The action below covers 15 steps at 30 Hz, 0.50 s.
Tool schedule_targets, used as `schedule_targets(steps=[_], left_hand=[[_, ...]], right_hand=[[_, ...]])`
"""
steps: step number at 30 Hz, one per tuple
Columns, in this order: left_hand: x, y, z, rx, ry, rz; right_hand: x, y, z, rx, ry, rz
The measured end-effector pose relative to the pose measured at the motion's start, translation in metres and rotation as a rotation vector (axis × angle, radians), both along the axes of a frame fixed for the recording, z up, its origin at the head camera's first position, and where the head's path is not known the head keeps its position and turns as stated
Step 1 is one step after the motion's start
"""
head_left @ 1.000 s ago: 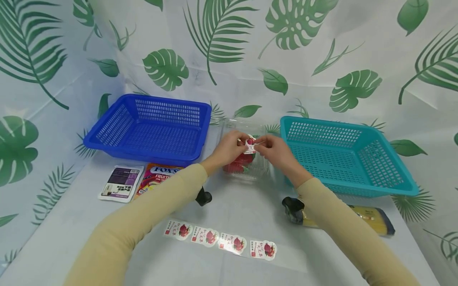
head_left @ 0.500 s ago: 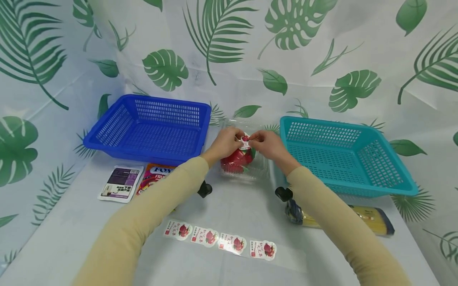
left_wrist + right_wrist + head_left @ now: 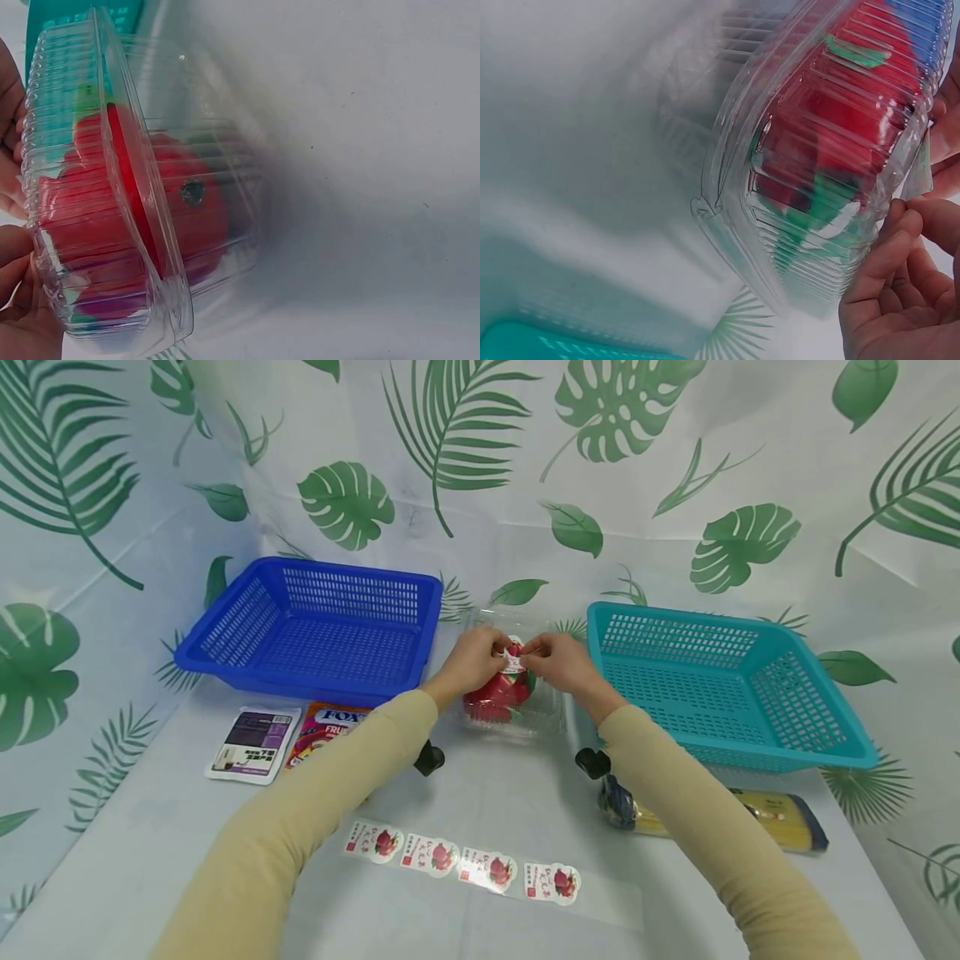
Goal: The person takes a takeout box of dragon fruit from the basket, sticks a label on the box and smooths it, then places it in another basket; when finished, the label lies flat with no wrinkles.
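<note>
A clear plastic clamshell box [image 3: 546, 714] stands closed at the back middle, with red and green fruit [image 3: 495, 695], looking like dragon fruit, inside. Over its lid is a white label sticker [image 3: 513, 658] printed with a red fruit. My left hand [image 3: 472, 662] pinches the sticker's left edge, and my right hand [image 3: 564, 665] pinches its right edge. In the right wrist view the sticker [image 3: 920, 171] stands up slightly from the lid between both hands, with right thumb and index finger [image 3: 896, 217] right at the lid. The left wrist view shows the box [image 3: 172, 292] side-on, my left hand [image 3: 26, 311] beside it.
A blue basket [image 3: 337, 652] stands back left, a teal basket [image 3: 675, 693] back right. A strip of several fruit stickers [image 3: 487, 870] lies in front. Left are a white-and-purple pouch [image 3: 255, 745] and a FOX'S candy bag [image 3: 318, 733]; right, a yellow pasta-like pack [image 3: 780, 818].
Both hands have moved slightly left and lower with the sticker, which now lies closer over the box lid. Over the last half second they have hardly moved.
</note>
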<state>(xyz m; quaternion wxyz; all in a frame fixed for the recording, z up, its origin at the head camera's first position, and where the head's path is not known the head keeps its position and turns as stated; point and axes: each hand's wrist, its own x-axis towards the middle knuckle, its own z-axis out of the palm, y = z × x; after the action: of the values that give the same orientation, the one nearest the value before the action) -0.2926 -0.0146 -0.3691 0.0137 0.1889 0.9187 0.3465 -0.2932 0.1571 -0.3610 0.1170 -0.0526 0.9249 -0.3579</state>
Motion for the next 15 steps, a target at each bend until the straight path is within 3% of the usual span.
schedule_targets(steps=[15], left_hand=[[-0.0007,-0.0015,0.0022,-0.023,-0.041,-0.012]], right_hand=[[-0.0003,-0.0022,0.0015,0.038,0.004,0.003]])
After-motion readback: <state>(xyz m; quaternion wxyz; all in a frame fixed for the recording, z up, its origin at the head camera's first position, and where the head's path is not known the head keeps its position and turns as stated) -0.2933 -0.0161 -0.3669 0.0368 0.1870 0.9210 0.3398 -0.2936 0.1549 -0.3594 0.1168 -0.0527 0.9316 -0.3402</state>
